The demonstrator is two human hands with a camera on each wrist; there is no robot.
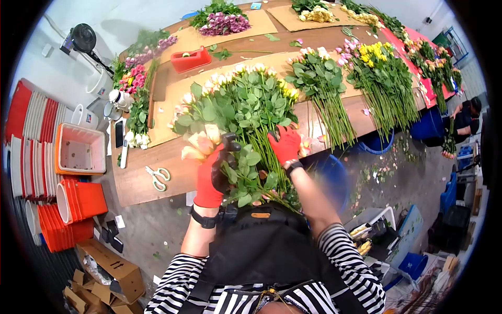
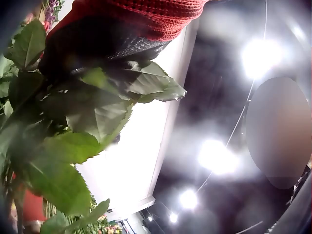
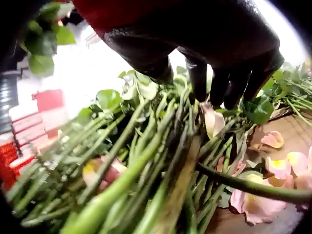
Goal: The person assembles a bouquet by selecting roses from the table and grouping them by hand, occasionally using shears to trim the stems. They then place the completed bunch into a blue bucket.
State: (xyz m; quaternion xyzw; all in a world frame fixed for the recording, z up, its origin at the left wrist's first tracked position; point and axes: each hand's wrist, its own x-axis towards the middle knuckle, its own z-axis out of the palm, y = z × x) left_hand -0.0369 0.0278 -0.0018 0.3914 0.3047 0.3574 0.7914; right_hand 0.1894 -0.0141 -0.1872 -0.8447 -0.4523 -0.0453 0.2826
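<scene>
My left hand [image 1: 210, 180], in a red glove with a dark palm, grips a leafy peach rose [image 1: 201, 143] upright above the table's near edge. In the left wrist view, broad green leaves [image 2: 63, 151] hang below that glove. My right hand [image 1: 285, 144], gloved the same way, reaches over the cut stems of a big rose bunch [image 1: 256, 97]. The right wrist view has its fingers [image 3: 197, 80] pointing down at the stems [image 3: 156, 141], a pale pink petal [image 3: 213, 121] right by the fingertips. More loose petals [image 3: 258, 202] lie beside the stems on the wood.
Rose bunches [image 1: 319, 73] and yellow-topped flowers [image 1: 376, 52] line the table to the right. Scissors [image 1: 157, 177] lie at the left front, with a red holder [image 1: 191, 59] farther back. A blue bucket [image 1: 332, 178] stands below the near edge. Another person [image 1: 467, 118] is at far right.
</scene>
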